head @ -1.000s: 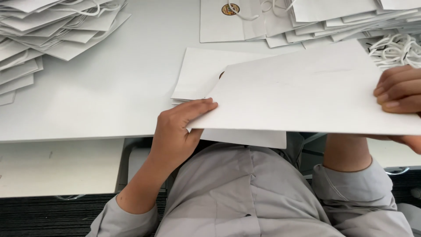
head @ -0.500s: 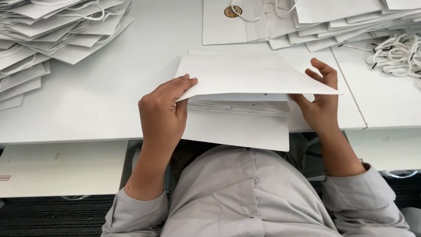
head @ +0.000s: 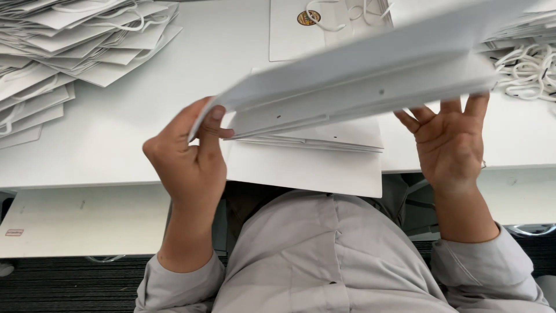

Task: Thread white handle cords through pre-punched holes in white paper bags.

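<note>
Two hands lift a flat white paper bag above the table: left hand pinches its near corner between thumb and fingers, right hand spread open, fingertips propping its underside. More folded bags lie on the table beneath; a loose stack sits far left, cord handles far right

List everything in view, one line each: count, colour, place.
folded paper bag: one, white, raised between both hands.
flat bags under it: a few, white, at the table's near edge.
pile of flat bags: many, white, far left.
bag with round sticker: one, white, top centre.
cord handles: a bundle, white, far right.
table: one, white.
left hand: gripping the bag's left end.
right hand: open, under its right end.
</note>
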